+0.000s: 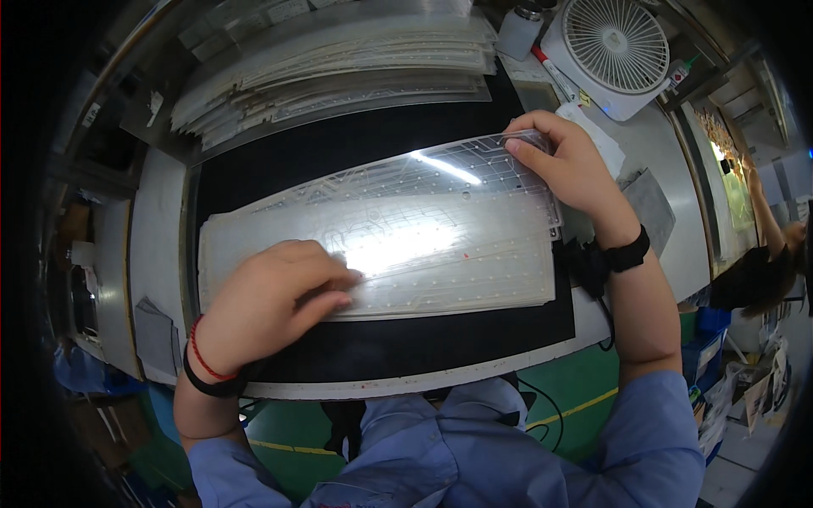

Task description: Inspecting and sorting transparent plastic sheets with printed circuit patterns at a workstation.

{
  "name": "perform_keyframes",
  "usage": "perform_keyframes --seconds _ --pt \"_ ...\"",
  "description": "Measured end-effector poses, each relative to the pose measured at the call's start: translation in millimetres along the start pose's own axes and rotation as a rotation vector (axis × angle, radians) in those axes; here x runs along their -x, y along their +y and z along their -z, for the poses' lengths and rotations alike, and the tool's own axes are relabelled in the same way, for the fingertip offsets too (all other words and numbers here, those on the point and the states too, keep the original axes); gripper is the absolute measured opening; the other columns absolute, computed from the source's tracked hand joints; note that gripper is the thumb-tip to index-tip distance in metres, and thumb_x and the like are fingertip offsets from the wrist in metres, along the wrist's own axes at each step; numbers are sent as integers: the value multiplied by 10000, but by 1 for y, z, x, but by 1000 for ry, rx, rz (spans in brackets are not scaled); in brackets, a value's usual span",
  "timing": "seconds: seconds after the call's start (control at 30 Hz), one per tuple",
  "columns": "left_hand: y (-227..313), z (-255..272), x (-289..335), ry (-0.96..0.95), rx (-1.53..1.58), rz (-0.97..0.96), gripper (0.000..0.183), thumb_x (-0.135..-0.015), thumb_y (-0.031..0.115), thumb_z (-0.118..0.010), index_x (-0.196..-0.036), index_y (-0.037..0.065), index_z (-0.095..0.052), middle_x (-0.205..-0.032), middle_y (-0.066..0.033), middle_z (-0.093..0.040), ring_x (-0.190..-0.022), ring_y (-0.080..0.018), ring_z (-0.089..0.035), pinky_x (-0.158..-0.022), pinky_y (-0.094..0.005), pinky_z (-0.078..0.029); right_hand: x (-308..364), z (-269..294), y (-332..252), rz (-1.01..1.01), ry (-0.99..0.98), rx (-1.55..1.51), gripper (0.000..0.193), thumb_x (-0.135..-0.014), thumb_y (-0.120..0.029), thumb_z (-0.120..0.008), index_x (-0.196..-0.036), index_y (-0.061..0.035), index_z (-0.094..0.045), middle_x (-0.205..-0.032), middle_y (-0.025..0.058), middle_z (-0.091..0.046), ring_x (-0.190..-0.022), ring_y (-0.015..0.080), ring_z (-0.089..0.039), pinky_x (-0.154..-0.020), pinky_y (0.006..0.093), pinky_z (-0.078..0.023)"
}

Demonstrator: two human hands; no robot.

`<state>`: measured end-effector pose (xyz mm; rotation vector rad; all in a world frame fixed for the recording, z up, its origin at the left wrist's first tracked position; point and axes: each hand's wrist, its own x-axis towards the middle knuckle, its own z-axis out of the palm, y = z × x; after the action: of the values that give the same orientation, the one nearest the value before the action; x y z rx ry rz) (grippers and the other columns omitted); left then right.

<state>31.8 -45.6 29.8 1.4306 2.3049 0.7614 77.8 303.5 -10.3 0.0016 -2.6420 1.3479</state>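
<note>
My right hand [569, 159] pinches the upper right corner of a clear plastic sheet [381, 173] printed with fine circuit-like lines and dots. A bright strip of reflected light crosses this sheet. In front of it lies a stack of milky, translucent plastic sheets [474, 245], overlapping the clear sheet's lower part. My left hand [284, 292] hovers at the stack's left half, fingers bent, with a gap between thumb and forefinger and nothing visible in it. Whether its fingertips touch the top sheet is hard to tell. Glare hides part of the stack's surface.
A black mat [339, 339] covers the bench. At the back stands a thick pile of similar sheets [339, 63]. A white fan [614, 46], a bottle [520, 32] and a red-capped marker [555, 72] sit at back right. Grey cloths [648, 207] lie beside the mat. Another person [758, 271] is at far right.
</note>
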Motion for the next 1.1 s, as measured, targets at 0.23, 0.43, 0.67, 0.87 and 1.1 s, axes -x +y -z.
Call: perform_keyframes --seconds 0.23,0.43,0.67,0.87,1.1 --pt "13 -14 -4 23 -208 38 244 -815 90 -663 -1058 67 -656 -875 -107 -608 -804 -291 -591 -695 -385 -482 0 0 -2 -61 -28 -30 159 -889 -158 -646 -978 -26 -648 -845 30 -644 -794 112 -588 -723 264 -471" --pt "17 -17 -4 44 -266 66 230 -816 74 -647 -1046 65 -659 -869 -106 -620 -806 -296 -601 -699 -384 -491 -1 -2 -2 -78 -36 -70 163 -891 -164 -646 -972 -22 -645 -843 30 -643 -801 112 -591 -728 265 -472" --pt "4 7 4 34 22 42 166 -756 19 -712 -919 34 -685 -799 -98 -621 -695 -259 -600 -621 -337 -473 -1 -1 3 -81 -3 -163 142 -915 -153 -626 -1001 -40 -637 -795 0 -609 -711 79 -566 -631 235 -460" --pt "-7 14 9 29 -23 10 187 -757 78 -739 -933 31 -697 -830 -99 -648 -689 -261 -613 -610 -322 -472 -2 -2 5 -175 76 -384 117 -933 -120 -602 -1023 -46 -613 -755 -19 -579 -616 52 -528 -517 193 -422" --pt "17 -9 5 41 -298 11 209 -789 102 -700 -995 71 -709 -869 -66 -640 -800 -246 -604 -679 -341 -495 -4 -5 10 -211 49 -347 108 -932 -115 -601 -1002 -34 -615 -699 -26 -562 -579 47 -505 -504 201 -418"
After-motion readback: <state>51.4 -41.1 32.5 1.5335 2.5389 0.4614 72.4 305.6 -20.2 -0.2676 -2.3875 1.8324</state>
